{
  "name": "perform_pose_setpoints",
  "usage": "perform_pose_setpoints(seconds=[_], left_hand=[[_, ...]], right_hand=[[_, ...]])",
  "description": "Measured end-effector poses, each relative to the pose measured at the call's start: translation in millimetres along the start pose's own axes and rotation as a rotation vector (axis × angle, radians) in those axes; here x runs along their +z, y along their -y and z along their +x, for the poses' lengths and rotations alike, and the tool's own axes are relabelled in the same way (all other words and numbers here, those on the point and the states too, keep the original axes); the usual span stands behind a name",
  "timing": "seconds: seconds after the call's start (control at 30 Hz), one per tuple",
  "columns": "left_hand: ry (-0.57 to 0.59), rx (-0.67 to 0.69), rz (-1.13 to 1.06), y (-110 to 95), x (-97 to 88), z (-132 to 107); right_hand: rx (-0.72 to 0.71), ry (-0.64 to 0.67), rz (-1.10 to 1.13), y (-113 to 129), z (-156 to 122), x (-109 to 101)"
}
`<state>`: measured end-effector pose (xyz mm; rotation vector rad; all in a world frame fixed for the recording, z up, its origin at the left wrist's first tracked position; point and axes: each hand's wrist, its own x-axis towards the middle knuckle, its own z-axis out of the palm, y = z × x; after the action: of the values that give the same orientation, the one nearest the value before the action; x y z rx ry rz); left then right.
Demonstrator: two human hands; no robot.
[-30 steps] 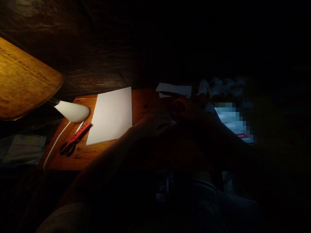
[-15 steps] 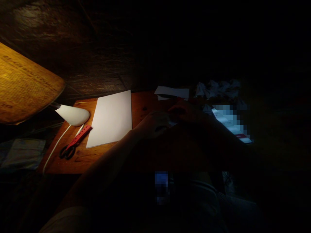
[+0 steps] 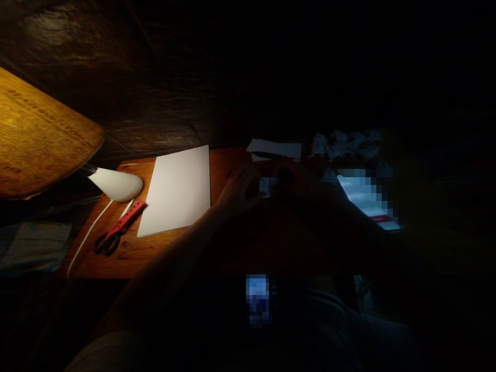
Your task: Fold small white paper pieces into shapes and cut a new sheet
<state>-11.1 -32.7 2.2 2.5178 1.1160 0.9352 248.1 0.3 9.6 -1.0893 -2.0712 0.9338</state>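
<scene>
In the dim middle of the wooden table, my left hand (image 3: 243,187) is closed on the left side of a small folded piece of paper (image 3: 267,187). Creases show faintly on the paper's pale face. My right hand (image 3: 292,178) is at the paper's right side, its fingers bent and deep in shadow; they appear to pinch that edge. Just beyond the hands lie some white paper strips (image 3: 281,148), with a dark narrow object across them. Several folded white paper pieces (image 3: 344,144) sit farther right.
A stack of white paper (image 3: 176,191) lies left of my hands. Beside it are red-sheathed scissors (image 3: 124,222) and a lamp's white base (image 3: 118,184) with its cord. The yellow lampshade (image 3: 42,139) hangs at far left. A glowing screen (image 3: 368,199) lies on the right.
My hands have drawn apart sideways, the left one moving left and slightly up. More of the folded paper shows between them now.
</scene>
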Motion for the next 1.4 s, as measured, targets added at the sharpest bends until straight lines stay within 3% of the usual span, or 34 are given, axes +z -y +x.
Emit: perform_pose_setpoints(seconds=[0.1,0.27,0.47,0.67,0.83,1.03,1.2,1.4], left_hand=[[-0.096,-0.092,-0.088,6,3.7,0],[0.029,-0.179,-0.127,9,4.3,1],[-0.060,-0.194,-0.136,7,1.8,3],[-0.089,-0.127,-0.158,9,-0.6,5],[-0.145,-0.139,-0.146,14,-1.2,5],[-0.032,-0.071,-0.132,15,1.3,3],[0.105,-0.036,-0.001,13,1.2,3],[0.202,-0.018,0.115,11,0.1,2]], right_hand=[[-0.038,-0.050,0.129,4,1,5],[-0.076,-0.003,0.235,9,-1,8],[-0.109,-0.014,0.167,15,-5,9],[-0.145,-0.117,-0.105,22,-8,7],[-0.287,-0.031,-0.408,24,-8,3],[-0.365,0.108,-0.499,23,-8,4],[-0.313,0.233,-0.405,21,-10,0],[-0.288,0.239,-0.376,14,-8,3]])
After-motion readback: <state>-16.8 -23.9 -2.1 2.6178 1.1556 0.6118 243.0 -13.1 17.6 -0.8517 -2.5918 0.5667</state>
